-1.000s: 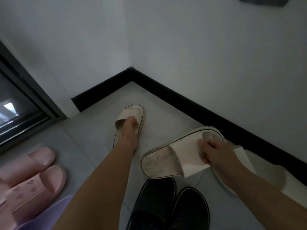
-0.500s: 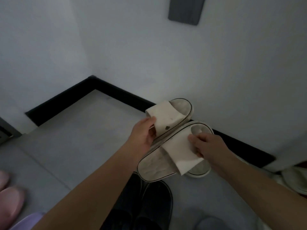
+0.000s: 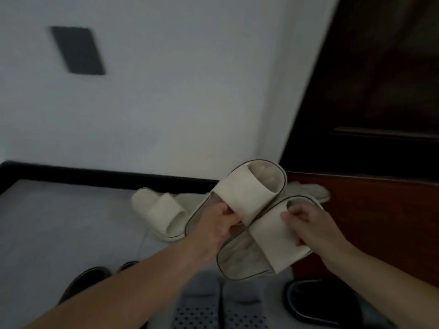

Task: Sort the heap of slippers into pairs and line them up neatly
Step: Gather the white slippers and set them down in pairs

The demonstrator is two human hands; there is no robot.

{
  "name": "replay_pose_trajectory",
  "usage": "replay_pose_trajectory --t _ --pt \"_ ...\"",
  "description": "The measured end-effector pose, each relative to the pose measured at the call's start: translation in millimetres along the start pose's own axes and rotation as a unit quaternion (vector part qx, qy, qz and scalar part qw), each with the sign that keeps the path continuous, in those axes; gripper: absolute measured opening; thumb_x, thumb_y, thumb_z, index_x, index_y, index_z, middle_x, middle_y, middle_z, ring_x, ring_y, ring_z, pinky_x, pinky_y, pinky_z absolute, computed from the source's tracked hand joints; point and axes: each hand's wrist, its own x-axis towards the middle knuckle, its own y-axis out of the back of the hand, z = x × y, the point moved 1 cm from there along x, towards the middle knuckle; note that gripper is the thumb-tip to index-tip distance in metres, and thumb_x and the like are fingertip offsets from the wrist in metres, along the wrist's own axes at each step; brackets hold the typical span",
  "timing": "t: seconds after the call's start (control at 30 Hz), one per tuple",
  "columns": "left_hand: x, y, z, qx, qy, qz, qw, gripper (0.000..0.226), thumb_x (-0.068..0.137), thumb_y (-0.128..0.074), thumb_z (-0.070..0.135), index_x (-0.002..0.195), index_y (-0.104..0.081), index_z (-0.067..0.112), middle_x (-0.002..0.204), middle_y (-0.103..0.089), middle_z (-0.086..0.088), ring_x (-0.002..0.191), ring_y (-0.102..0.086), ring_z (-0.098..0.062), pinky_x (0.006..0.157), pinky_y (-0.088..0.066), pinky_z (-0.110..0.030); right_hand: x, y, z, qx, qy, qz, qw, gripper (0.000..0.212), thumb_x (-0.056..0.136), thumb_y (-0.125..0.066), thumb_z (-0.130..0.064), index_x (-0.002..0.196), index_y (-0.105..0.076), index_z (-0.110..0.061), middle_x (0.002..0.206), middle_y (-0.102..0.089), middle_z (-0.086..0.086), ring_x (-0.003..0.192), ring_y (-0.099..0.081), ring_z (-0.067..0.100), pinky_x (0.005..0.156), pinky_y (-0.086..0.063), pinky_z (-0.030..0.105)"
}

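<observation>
I hold two cream slippers with dark piping side by side in the air, toes pointing away and to the right. My left hand (image 3: 217, 224) grips the strap of the far slipper (image 3: 249, 188). My right hand (image 3: 308, 226) grips the strap of the near slipper (image 3: 268, 243). Below them on the grey floor lies another cream slipper (image 3: 164, 213), with a greenish one (image 3: 308, 189) behind it against the skirting.
A grey perforated pair (image 3: 218, 307) lies at the bottom centre, with dark slippers to its left (image 3: 83, 283) and right (image 3: 316, 302). A white wall with black skirting (image 3: 95, 175) runs behind. A dark wooden door (image 3: 380, 115) stands at the right.
My left hand lifted the far cream slipper off the floor and brought it beside the one in my right hand. Both moved right toward the wooden door, and the view turned right.
</observation>
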Motion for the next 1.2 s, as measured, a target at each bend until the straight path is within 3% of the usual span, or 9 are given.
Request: replay_pose_trajectory --t 0.07,0.2,0.37,0.5,0.6,0.73,0.87,1.03,1.2 --pt "-1 -49 -23 0.022 0.034 -0.027 0.999 0.018 0.088 -0.05 -0.01 0.09 -0.063 0.003 0.076 -0.07 -0.005 0.061 -0.068 -0.008 0.06 -0.058 -0.021 -16 51 24 0.013 -0.005 0.021 1.0 0.02 0.085 -0.066 -0.015 0.098 -0.055 -0.025 0.081 -0.066 0.01 0.056 -0.055 0.013 0.04 -0.045 0.02" --pt "-15 -144 -75 0.073 0.074 -0.091 0.99 0.036 0.084 -0.049 -0.017 0.097 -0.062 0.014 0.084 -0.072 -0.005 0.071 -0.07 -0.016 0.065 -0.059 -0.031 -47 148 73 -0.064 -0.023 -0.072 0.995 0.058 0.09 -0.056 -0.014 0.127 -0.037 -0.055 0.063 -0.049 0.014 0.05 -0.047 0.019 0.04 -0.045 0.023" --pt "-43 -218 -141 0.079 0.162 -0.118 0.976 0.034 0.087 -0.046 -0.018 0.104 -0.06 0.008 0.092 -0.069 -0.007 0.077 -0.068 -0.02 0.061 -0.059 -0.032 -91 209 139 -0.108 -0.096 -0.107 0.984 0.044 0.09 -0.053 -0.015 0.122 -0.046 -0.044 0.084 -0.053 0.028 0.049 -0.048 0.022 0.039 -0.047 0.027" --pt "-69 -256 -187 0.118 0.21 -0.125 0.963 0.027 0.089 -0.048 -0.013 0.103 -0.06 0.007 0.095 -0.067 -0.008 0.084 -0.064 -0.023 0.07 -0.056 -0.034 -137 240 189 -0.068 -0.173 -0.082 0.979 0.038 0.086 -0.06 -0.018 0.107 -0.048 -0.047 0.069 -0.052 0.009 0.041 -0.047 0.015 0.035 -0.041 0.025" --pt "-93 -289 -221 0.122 0.25 -0.14 0.95 0.024 0.089 -0.048 -0.013 0.101 -0.061 0.005 0.092 -0.067 -0.009 0.08 -0.063 -0.022 0.063 -0.054 -0.028 -173 265 228 -0.024 -0.237 -0.049 0.97 0.035 0.083 -0.066 -0.026 0.103 -0.048 -0.05 0.061 -0.054 -0.003 0.039 -0.046 0.008 0.037 -0.037 0.021" --pt "-121 -322 -271 0.136 0.294 -0.131 0.937 0.03 0.087 -0.046 -0.017 0.082 -0.059 0.009 0.079 -0.064 -0.008 0.068 -0.058 -0.018 0.054 -0.048 -0.023 -211 288 279 -0.022 -0.317 -0.047 0.947 0.041 0.078 -0.067 -0.024 0.109 -0.053 -0.046 0.081 -0.058 0.001 0.047 -0.05 0.009 0.04 -0.039 0.021" --pt "-131 -340 -315 0.184 0.338 -0.118 0.915 0.023 0.089 -0.043 -0.016 0.086 -0.055 0.003 0.079 -0.056 -0.011 0.065 -0.053 -0.019 0.046 -0.049 -0.019 -234 299 321 -0.016 -0.385 -0.045 0.922 0.04 0.076 -0.065 -0.023 0.107 -0.055 -0.047 0.097 -0.057 0.001 0.042 -0.043 0.007 0.035 -0.032 0.018" --pt "-125 -345 -341 0.225 0.358 -0.113 0.899 0.022 0.091 -0.045 -0.011 0.077 -0.05 0.006 0.074 -0.052 -0.009 0.062 -0.049 -0.017 0.044 -0.047 -0.017 -242 297 357 0.002 -0.367 -0.009 0.93 0.033 0.081 -0.063 -0.021 0.102 -0.059 -0.046 0.115 -0.059 -0.001 0.094 -0.059 0.017 0.075 -0.052 0.025" --pt "-118 -335 -337 0.355 0.355 -0.216 0.838 0.013 0.092 -0.052 0.003 0.08 -0.055 0.009 0.074 -0.058 -0.005 0.065 -0.056 -0.013 0.056 -0.046 -0.019 -246 293 373 -0.053 -0.306 0.005 0.95 0.039 0.083 -0.062 -0.012 0.119 -0.061 -0.029 0.128 -0.056 -0.004 0.1 -0.054 0.012 0.085 -0.04 0.02"
